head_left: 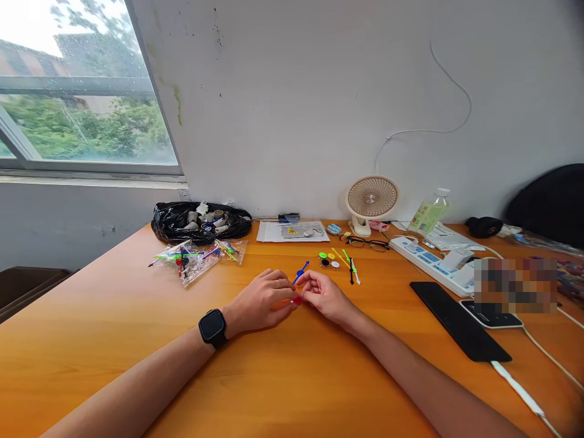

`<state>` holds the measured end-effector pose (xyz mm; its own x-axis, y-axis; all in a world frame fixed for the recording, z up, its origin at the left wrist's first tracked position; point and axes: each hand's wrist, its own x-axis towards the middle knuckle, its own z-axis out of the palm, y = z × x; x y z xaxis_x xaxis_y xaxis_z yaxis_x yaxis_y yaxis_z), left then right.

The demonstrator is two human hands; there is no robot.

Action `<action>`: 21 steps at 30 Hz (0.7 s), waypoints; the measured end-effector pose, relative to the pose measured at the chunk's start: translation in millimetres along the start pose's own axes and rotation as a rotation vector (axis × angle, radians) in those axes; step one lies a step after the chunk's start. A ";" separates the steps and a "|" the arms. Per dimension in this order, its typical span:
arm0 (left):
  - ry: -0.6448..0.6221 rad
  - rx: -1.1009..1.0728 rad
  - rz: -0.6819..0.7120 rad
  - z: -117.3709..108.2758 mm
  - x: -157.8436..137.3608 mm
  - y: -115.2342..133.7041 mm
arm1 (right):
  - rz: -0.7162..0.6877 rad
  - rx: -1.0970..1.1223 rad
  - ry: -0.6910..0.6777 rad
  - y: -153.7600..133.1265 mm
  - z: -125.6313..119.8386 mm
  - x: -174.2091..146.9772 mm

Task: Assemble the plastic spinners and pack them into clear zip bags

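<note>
My left hand (267, 298), with a black watch (212, 326) on its wrist, has its fingers closed at a small red piece (297, 300). Thumb and fingers of my right hand (326, 296) pinch at the same red piece from the other side. Most of that piece is hidden by fingers, so its full shape cannot be told. Just beyond the fingertips lies a blue arrow with a round disc (300, 274) at its middle. Farther right are green, yellow, black and white round discs (335, 265), beside several yellow, green, white and black arrows (351, 267).
Clear plastic bags (196, 261) of coloured parts lie at the left, before a black bag (171, 222). Behind are papers (269, 232), a fan (371, 201) and glasses (365, 242). A power strip (431, 264), bottle (427, 213) and black phone-like slab (458, 319) occupy the right.
</note>
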<state>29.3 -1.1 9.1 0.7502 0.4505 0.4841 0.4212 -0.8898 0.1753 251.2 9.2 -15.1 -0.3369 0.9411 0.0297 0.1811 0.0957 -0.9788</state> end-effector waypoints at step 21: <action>0.054 0.076 -0.035 5.0 1.4 12.1 | -0.175 -0.560 0.271 -21.4 -23.1 -13.9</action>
<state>38.0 -10.9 7.6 0.7068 0.4744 0.5248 0.4855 -0.8648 0.1279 273.3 1.5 10.2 -0.1731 0.9378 0.3009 0.6241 0.3408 -0.7031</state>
